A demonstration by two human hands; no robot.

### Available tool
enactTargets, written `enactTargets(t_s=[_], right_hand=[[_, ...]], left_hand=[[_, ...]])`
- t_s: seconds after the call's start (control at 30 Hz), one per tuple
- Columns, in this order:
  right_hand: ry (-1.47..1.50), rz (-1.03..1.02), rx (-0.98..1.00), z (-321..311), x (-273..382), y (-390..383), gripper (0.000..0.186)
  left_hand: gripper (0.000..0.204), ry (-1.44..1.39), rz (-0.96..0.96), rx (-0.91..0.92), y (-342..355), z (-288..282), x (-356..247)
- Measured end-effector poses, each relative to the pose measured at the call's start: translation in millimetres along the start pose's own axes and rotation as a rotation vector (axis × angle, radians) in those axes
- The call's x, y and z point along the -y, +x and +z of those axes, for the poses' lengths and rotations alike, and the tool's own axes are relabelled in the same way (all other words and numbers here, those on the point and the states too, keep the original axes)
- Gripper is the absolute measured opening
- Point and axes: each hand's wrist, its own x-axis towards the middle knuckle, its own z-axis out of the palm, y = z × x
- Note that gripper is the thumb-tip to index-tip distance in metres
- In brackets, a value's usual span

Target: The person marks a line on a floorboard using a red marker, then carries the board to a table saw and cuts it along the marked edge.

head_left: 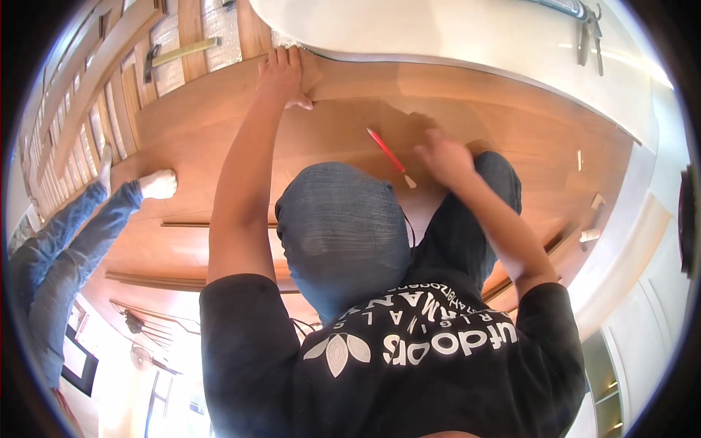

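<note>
My left hand (281, 79) lies with its fingers stretched out and thumb apart on the wood-coloured floor plank (350, 80), by the edge of a white curved panel (409, 33). My right hand (444, 157) hovers above the planks to the right, smeared by motion, so its fingers are hard to read. Between the two hands, nearer the right one, a slim red-handled tool (385, 150) with a pale flat end rests on the floor. Its exact kind is unclear. My jeans-clad knee (343, 226) is between my arms.
At the upper left, a hammer (182, 55) lies across wooden battens (191, 33) over silvery sheeting. Another person's foot (158, 184) stands on the planks at left. Loose strips (157, 281) lie behind me. Far right is a mallet-like tool (591, 225); a caulking gun (577, 11) lies at top right.
</note>
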Motion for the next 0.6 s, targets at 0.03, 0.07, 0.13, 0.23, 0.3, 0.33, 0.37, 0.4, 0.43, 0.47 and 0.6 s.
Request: enactTargets(t_s=[0.03, 0.07, 0.13, 0.23, 0.3, 0.33, 0.37, 0.4, 0.43, 0.47, 0.6], right_hand=[[-0.03, -0.031, 0.04, 9, 24, -4, 0.035], [-0.041, -0.091, -0.012, 27, 36, -2, 0.033], [-0.1, -0.147, -0.016, 48, 51, 6, 0.031], [-0.188, -0.205, -0.027, 76, 49, 19, 0.023], [-0.245, -0.218, -0.036, 86, 43, 25, 0.02], [-0.248, -0.223, -0.032, 78, 48, 26, 0.02], [-0.153, -0.216, -0.038, 58, 58, 23, 0.019], [-0.059, -0.209, -0.047, 36, 67, 22, 0.018], [-0.064, -0.207, -0.046, 14, 73, 21, 0.018], [0.177, -0.204, -0.016, -7, 78, 19, 0.019], [0.778, -0.14, 0.108, -32, 65, 44, 0.031]], left_hand=[[0.133, -0.02, 0.018, -0.008, 1, 0, -4], [0.133, -0.038, 0.031, -0.018, 2, 0, -5], [0.134, -0.042, 0.029, -0.043, 3, 5, -1], [0.134, -0.043, 0.02, -0.044, 3, 5, 0], [0.134, -0.044, 0.014, -0.018, 5, 4, 1], [0.135, -0.03, 0.001, -0.028, 4, 7, 4], [0.135, -0.016, -0.011, -0.035, 3, 9, 7], [0.135, -0.02, -0.016, -0.034, 3, 10, 9], [0.136, -0.019, -0.016, -0.037, 4, 9, 8], [0.136, -0.018, -0.019, -0.04, 5, 10, 7], [0.137, -0.009, -0.023, -0.039, 7, 7, 1]])
